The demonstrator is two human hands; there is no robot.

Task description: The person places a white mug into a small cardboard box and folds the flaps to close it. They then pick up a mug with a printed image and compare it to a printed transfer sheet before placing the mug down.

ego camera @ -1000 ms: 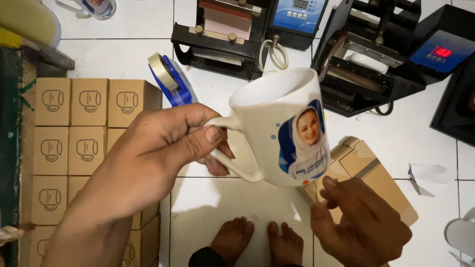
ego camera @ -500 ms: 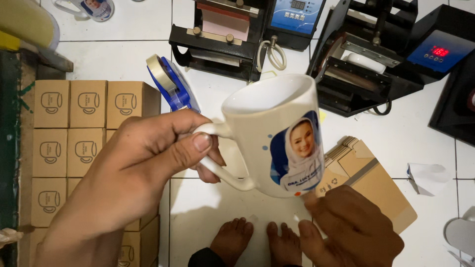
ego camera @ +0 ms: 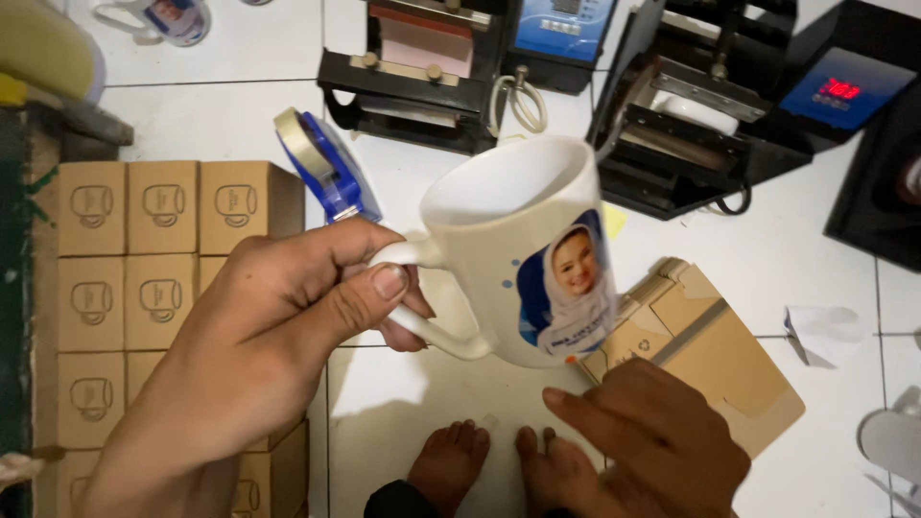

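Observation:
My left hand grips the handle of a white mug and holds it up over the floor, tilted with its mouth toward me. A printed photo on a blue patch faces right on the mug's side. My right hand hovers below the mug's base, fingers spread, just above a flattened brown cardboard box lying on the white tiles. Whether its fingertips touch the box is unclear.
Several small brown boxes with mug drawings are stacked at the left. A blue tape dispenser lies beside them. Black mug press machines with controllers stand at the back. My bare feet rest on the tiles below.
The mug has drifted slightly left and tilted more, and my right hand has moved left beneath it, away from the cardboard box's flap.

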